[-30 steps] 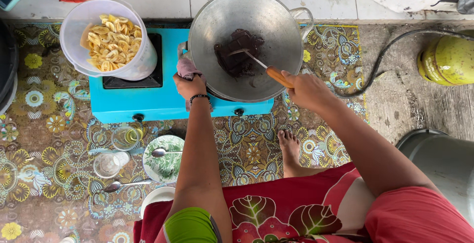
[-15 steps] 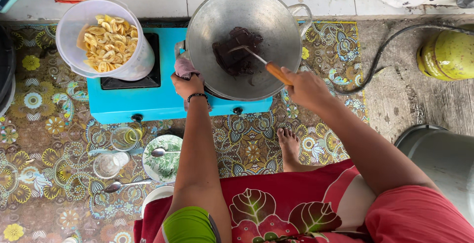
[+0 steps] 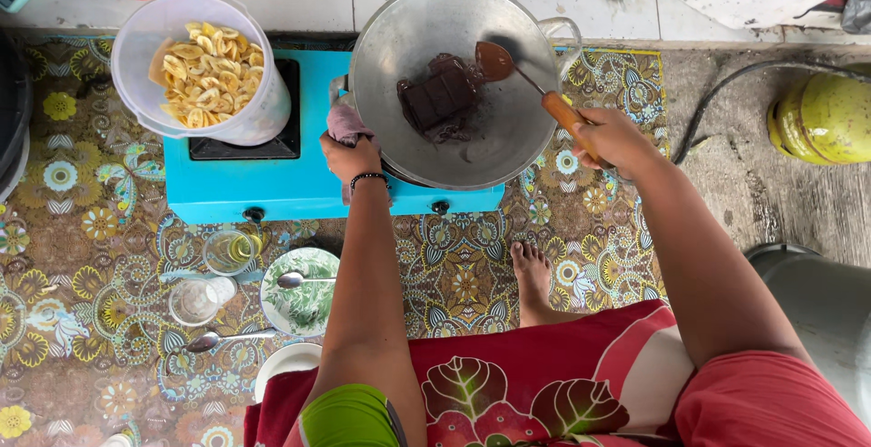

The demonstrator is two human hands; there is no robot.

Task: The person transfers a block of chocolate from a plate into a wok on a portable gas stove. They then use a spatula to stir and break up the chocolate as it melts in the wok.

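Note:
A large metal wok point(image 3: 508, 138) sits on a turquoise two-burner stove point(image 3: 272, 188). Dark brown chocolate blocks point(image 3: 440, 98) lie partly melted in its middle. My left hand point(image 3: 349, 152) grips the wok's near-left handle through a pinkish cloth point(image 3: 343, 122). My right hand point(image 3: 612, 138) holds the wooden handle of a metal spatula point(image 3: 508, 70), whose blade is lifted just right of the chocolate.
A clear plastic tub of banana chips point(image 3: 204, 70) stands on the stove's left burner. Two glasses point(image 3: 227, 252), a patterned plate with a spoon point(image 3: 304, 288) and a loose spoon point(image 3: 227, 340) lie on the floral mat. A yellow-green gas cylinder point(image 3: 830, 116) with a hose is at right. My bare foot point(image 3: 531, 279) rests below the stove.
The spatula blade has come up out of the chocolate and swung to the right. My right hand moved right with it. My left hand stayed on the handle.

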